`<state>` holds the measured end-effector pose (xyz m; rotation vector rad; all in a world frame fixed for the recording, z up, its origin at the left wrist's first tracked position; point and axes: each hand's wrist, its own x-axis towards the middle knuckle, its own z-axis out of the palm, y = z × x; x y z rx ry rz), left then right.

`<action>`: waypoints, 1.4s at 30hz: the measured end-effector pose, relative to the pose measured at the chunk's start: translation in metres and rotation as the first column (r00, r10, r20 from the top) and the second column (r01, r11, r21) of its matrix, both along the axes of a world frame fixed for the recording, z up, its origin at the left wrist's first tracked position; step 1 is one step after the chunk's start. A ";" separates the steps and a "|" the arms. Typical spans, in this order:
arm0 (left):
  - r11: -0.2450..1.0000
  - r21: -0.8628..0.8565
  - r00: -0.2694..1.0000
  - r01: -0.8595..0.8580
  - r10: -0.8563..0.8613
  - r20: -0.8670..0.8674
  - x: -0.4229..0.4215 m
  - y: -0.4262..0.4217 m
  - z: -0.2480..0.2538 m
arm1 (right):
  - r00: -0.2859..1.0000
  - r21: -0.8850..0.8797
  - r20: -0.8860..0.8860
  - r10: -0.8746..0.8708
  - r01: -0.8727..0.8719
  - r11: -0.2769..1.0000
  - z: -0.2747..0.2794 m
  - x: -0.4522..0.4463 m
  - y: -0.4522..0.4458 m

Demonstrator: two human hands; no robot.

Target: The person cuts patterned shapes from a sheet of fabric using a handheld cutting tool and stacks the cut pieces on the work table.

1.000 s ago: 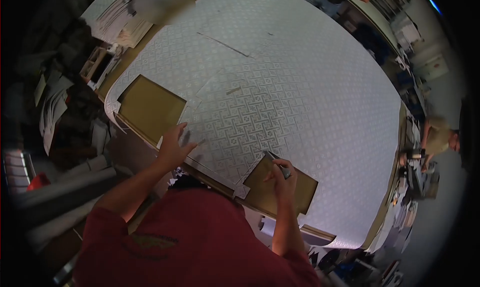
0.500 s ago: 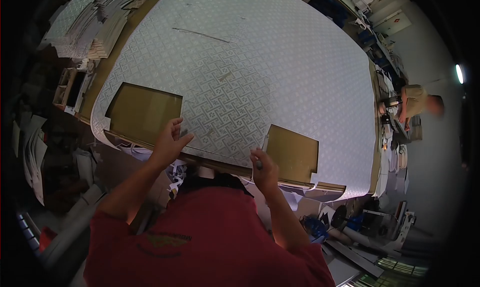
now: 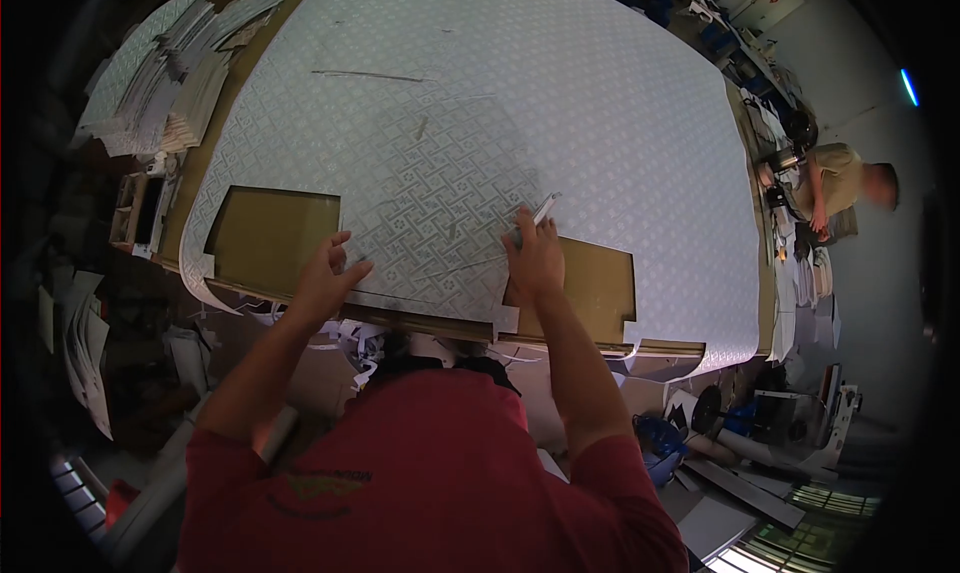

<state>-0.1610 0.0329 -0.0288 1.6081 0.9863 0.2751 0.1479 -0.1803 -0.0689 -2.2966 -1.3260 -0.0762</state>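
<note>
A large pale sheet with a woven lattice pattern covers the table. Two rectangular openings in its near edge show the brownish tabletop. My left hand is beside the left opening, fingers apart and holding nothing. At the left edge of the right opening, my right hand rests over the sheet, with a slim silver knife-like tool sticking out past its fingers; the grip is partly hidden. A long thin strip and a small brownish piece lie farther up the sheet.
Stacks of patterned sheets stand at the far left, above a small wooden box. Paper scraps hang below the near table edge. Another person stands by the crowded bench at the right. A blue fan-like item is lower right.
My right hand has moved up and slightly right from the near edge, and the tool now points away from me. My left hand has shifted slightly left. The view has turned a little.
</note>
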 end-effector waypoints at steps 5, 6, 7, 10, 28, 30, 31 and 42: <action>0.989 0.113 0.993 -0.093 0.100 -0.057 0.005 0.016 -0.050 | 0.976 -0.055 0.074 -0.204 0.208 0.977 -0.004 0.097 -0.048; 0.978 0.141 0.986 -0.155 0.161 -0.033 0.006 0.019 -0.057 | 0.973 -0.042 0.050 -0.224 0.226 0.973 -0.005 0.120 -0.062; 0.972 0.156 0.981 -0.177 0.187 -0.049 0.007 0.022 -0.047 | 0.971 -0.033 0.023 -0.238 0.239 0.970 -0.006 0.142 -0.076; 0.965 -0.058 0.948 -0.256 0.238 -0.211 0.012 0.036 -0.031 | 0.948 -0.049 0.036 -0.316 0.317 0.947 -0.011 0.200 -0.121; 0.862 -0.243 0.821 -0.445 0.501 0.273 0.050 -0.108 0.006 | 0.640 -0.068 -0.032 -0.768 0.765 0.641 -0.017 0.175 -0.321; 0.906 -0.012 0.902 -0.423 0.422 0.092 0.030 -0.098 0.038 | 0.670 -0.019 -0.021 -0.742 0.742 0.670 -0.027 0.162 -0.317; 0.905 -0.009 0.900 -0.425 0.424 0.099 0.027 -0.087 0.041 | 0.671 -0.011 -0.022 -0.741 0.741 0.671 -0.027 0.151 -0.304; 0.865 -0.361 0.618 -0.349 0.502 0.605 0.160 0.142 0.065 | 0.789 0.043 0.081 -0.609 0.608 0.793 -0.036 0.048 -0.203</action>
